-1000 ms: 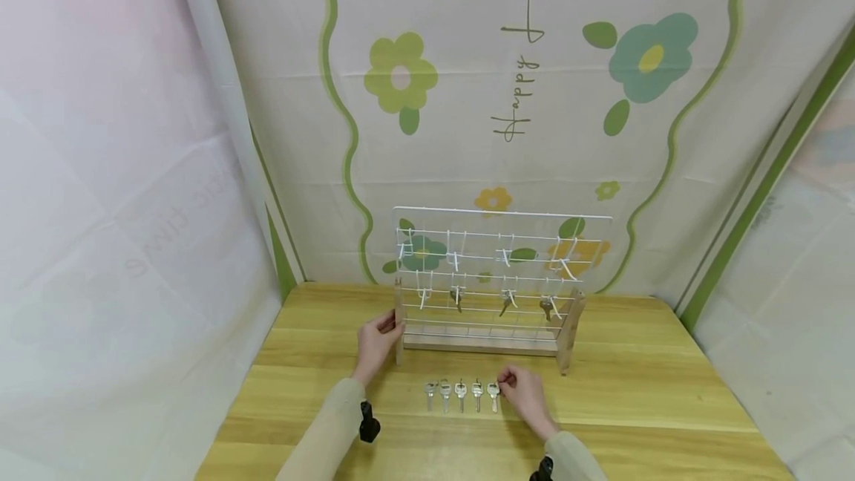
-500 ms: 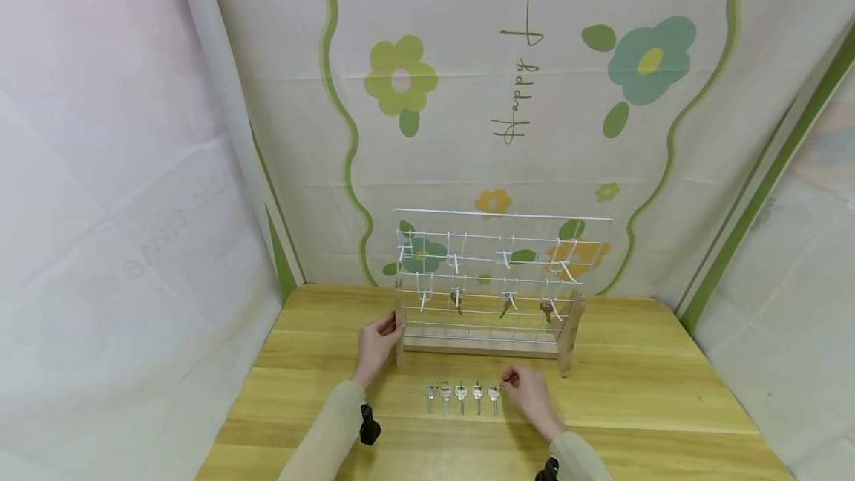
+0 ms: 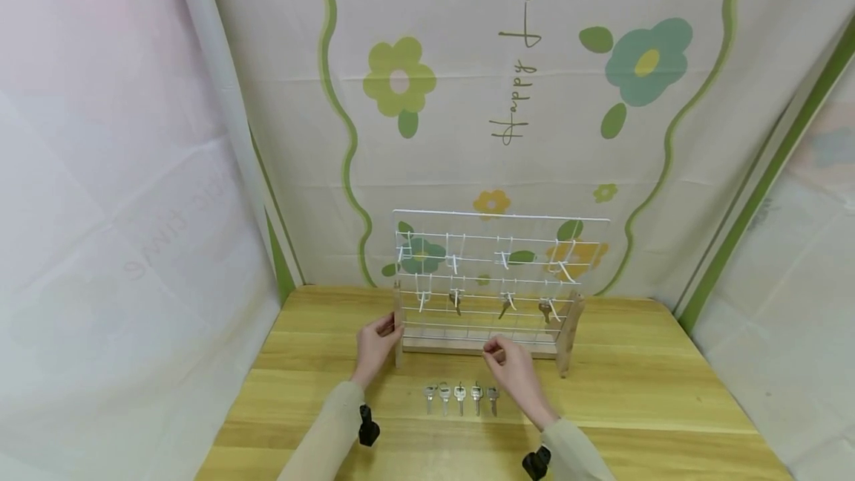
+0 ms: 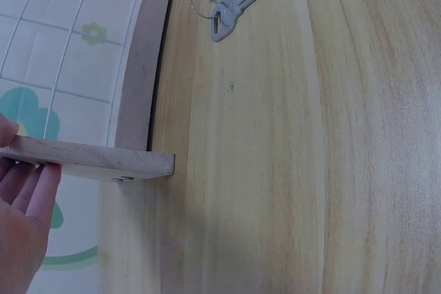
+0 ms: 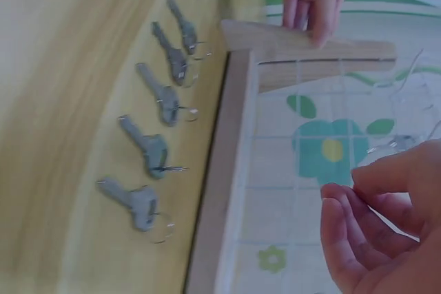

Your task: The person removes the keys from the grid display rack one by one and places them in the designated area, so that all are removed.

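A white wire display rack [image 3: 501, 217] with wooden ends stands on the table. My left hand [image 3: 375, 344] grips its left wooden end [image 4: 103, 159], thumb on one side and fingers on the other. My right hand [image 3: 514, 370] hovers just in front of the rack's wooden base [image 5: 224, 163], fingers loosely curled toward the thumb, nothing visible between them. Below it on the table lies a row of several silver keys [image 3: 460, 393], each with a small ring. In the right wrist view, the nearest key [image 5: 142, 206] lies at the row's end.
White hooks [image 3: 504, 258] stick out of the rack in two rows. Keys hang on three lower hooks, the rightmost key [image 3: 545, 310] near the right wooden end [image 3: 568, 332]. A floral cloth [image 3: 467, 162] hangs behind the table.
My right hand has left the rightmost key in the row and moved left and forward toward the rack's base. The left hand stays on the rack's wooden end.
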`<state>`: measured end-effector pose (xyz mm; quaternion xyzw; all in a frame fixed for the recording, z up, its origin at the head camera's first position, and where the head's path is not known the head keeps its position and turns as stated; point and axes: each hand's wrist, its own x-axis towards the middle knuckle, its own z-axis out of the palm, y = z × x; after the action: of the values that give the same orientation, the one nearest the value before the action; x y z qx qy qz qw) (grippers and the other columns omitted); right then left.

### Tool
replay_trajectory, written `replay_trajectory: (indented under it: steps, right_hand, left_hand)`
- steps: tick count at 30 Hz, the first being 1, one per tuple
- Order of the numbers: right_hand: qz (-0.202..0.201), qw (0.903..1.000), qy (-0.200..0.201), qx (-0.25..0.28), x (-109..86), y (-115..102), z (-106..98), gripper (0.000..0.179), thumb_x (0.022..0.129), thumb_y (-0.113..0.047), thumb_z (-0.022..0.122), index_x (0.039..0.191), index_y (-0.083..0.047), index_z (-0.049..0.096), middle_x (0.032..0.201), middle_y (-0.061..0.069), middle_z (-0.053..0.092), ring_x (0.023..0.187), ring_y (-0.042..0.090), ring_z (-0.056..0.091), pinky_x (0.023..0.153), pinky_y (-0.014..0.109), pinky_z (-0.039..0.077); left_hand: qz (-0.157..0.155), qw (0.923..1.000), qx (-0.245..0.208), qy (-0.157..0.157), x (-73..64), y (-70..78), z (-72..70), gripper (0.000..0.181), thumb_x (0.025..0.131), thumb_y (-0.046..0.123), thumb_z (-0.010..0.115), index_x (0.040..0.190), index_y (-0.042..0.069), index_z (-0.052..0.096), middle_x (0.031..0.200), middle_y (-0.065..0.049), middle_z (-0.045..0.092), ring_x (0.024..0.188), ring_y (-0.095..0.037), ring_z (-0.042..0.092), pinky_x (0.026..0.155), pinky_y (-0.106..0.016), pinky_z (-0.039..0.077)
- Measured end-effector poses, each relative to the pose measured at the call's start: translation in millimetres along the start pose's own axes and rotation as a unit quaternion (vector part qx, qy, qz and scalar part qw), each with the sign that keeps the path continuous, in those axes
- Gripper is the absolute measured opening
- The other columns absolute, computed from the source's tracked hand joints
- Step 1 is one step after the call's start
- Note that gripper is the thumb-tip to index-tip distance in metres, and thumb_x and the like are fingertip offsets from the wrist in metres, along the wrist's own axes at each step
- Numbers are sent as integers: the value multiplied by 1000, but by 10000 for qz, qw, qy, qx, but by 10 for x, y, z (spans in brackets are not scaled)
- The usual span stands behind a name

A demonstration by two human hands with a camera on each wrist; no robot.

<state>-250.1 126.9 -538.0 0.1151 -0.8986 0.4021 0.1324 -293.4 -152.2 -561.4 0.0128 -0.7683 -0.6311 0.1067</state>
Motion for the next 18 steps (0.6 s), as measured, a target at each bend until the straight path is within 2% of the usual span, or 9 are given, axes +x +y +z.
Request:
replay_trajectory:
  steps: [3, 11, 18]
  right_hand:
    - [-136, 9998, 163, 41, 67, -163, -13, 7, 88, -1, 70, 92, -6, 70, 88, 6, 73, 70, 11, 68, 62, 14, 56]
    - [-673, 9938, 809, 345, 332, -460, -6, 11, 88, -2, 70, 99, -2, 70, 95, 10, 73, 71, 16, 69, 60, 17, 58]
    - [-830, 9907, 1038, 295, 545, -559, 44, 12, 88, -2, 70, 100, -1, 69, 97, 12, 73, 73, 19, 69, 61, 21, 59]
  left_hand:
    - [20, 10000, -6, 77, 34, -111, 12, 37, 90, 6, 71, 125, -5, 65, 122, -27, 68, 110, -37, 69, 85, -26, 62]
    - [33, 10000, 9, 64, 37, -106, 4, 39, 90, 7, 72, 126, -5, 64, 123, -26, 67, 112, -37, 69, 86, -28, 62]
    - [48, 9999, 58, 80, 53, -119, 15, 38, 90, 5, 72, 125, -5, 65, 122, -26, 68, 110, -37, 69, 86, -28, 62]
